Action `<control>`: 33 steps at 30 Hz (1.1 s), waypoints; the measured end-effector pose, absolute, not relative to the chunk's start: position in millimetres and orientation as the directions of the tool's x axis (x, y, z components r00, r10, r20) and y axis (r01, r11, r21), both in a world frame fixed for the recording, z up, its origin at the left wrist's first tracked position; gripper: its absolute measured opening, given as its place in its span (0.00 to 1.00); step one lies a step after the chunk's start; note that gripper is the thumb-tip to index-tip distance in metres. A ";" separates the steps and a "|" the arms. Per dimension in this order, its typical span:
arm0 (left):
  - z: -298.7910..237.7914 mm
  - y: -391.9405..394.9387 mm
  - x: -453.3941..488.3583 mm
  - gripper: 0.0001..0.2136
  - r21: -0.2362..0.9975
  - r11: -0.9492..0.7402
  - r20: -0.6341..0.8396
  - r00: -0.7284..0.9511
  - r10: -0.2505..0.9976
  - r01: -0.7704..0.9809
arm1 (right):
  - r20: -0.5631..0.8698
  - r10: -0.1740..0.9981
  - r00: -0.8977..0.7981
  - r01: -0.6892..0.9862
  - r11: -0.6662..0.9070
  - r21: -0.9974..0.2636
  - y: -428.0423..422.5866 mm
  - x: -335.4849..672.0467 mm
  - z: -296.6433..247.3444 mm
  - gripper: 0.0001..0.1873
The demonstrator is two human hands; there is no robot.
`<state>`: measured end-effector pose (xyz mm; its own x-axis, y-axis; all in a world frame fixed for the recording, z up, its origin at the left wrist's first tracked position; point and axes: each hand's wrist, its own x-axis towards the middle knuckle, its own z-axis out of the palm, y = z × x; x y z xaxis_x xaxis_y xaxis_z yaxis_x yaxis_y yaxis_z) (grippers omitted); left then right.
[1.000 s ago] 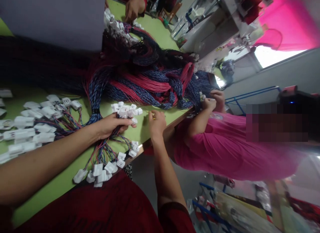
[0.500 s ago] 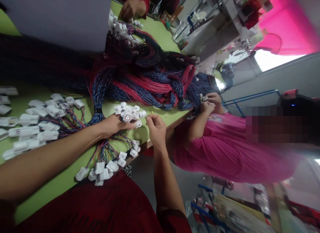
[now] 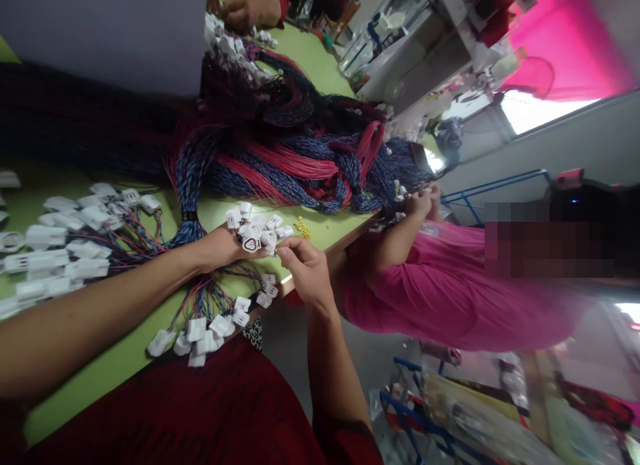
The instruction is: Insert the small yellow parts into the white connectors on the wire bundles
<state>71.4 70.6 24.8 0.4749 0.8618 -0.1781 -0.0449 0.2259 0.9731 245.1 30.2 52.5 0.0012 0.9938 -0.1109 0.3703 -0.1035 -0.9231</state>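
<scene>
My left hand (image 3: 227,246) is closed around a bunch of white plastic connectors (image 3: 259,229), whose open ends face right. Thumb and forefinger of my right hand (image 3: 306,264) pinch together at the lower right edge of that bunch; whatever is between the fingertips is too small to make out. Beyond the right hand lies a small heap of yellow pieces (image 3: 301,228) on the green table. Several more white connectors (image 3: 207,335) on thin coloured wires hang by the table's near edge. A tied bundle of blue-black wires (image 3: 190,192) runs behind my left wrist.
Many wired connectors (image 3: 65,245) lie at left. Thick blue and red wire hanks (image 3: 300,165) cross the table (image 3: 310,58). A grey panel (image 3: 105,32) stands at upper left. A co-worker in pink (image 3: 415,285) handles wires at right; another person's hands (image 3: 245,10) work at the far side.
My right hand has moved left to the connector bunch, its fingertips now at the connectors. The yellow heap, mostly hidden before, now shows. The whole view has shifted slightly.
</scene>
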 end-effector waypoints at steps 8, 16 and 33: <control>24.9 71.0 71.9 0.12 0.972 0.232 -0.187 0.463 0.866 -0.041 | -0.185 0.982 -0.047 0.323 -0.160 -0.933 33.4 248.3 58.6 0.05; 22.1 73.6 71.8 0.10 0.988 0.151 -0.139 0.450 0.882 0.009 | -0.261 0.964 0.053 0.161 -0.266 -0.950 33.0 241.4 46.4 0.09; 32.7 75.1 75.9 0.16 0.992 0.122 -0.127 0.465 0.876 0.040 | -0.376 0.923 0.082 -0.009 -0.376 -0.927 26.1 233.5 31.4 0.07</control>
